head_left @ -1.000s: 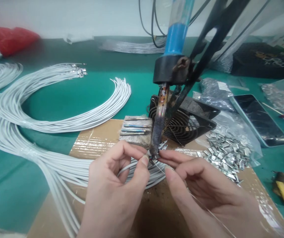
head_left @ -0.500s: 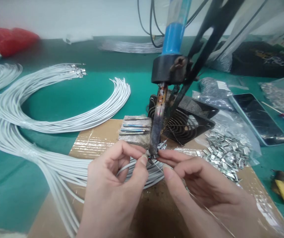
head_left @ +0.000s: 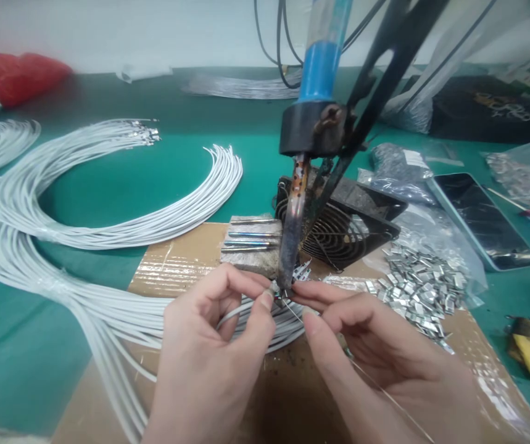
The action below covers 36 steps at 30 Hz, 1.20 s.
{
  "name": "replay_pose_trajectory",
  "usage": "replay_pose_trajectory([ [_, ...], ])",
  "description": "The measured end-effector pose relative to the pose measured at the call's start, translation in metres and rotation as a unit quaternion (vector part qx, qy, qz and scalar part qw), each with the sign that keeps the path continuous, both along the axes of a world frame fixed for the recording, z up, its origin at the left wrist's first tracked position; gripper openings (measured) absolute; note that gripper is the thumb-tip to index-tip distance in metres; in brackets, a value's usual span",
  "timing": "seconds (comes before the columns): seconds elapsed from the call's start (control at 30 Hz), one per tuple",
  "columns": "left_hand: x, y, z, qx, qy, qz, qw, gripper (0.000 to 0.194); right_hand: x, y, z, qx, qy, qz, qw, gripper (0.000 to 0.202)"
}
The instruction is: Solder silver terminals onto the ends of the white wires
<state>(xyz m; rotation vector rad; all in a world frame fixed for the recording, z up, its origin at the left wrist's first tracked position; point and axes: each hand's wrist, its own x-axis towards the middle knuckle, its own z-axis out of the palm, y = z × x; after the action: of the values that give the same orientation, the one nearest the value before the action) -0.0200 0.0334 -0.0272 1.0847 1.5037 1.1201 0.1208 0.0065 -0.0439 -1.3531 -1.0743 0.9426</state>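
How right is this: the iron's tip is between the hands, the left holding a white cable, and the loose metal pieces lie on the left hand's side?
Not quite: the head view shows the loose metal pieces on the side of the right hand. The left hand does hold a white cable, and the iron's tip is between the hands.

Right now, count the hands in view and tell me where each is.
2: the left hand holds a white cable left of the soldering iron tip; the right hand holds thin wire to its right.
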Motion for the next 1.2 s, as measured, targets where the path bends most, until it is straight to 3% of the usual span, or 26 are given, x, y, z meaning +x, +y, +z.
replay_pose_trajectory([
  [1.2,-0.0044,-0.0002,-0.0011,0.019,0.005,-0.014,1.0,0.015,-0.0006,0.0022,-0.0076,0.042,-0.061,-0.003,0.997,0.021],
])
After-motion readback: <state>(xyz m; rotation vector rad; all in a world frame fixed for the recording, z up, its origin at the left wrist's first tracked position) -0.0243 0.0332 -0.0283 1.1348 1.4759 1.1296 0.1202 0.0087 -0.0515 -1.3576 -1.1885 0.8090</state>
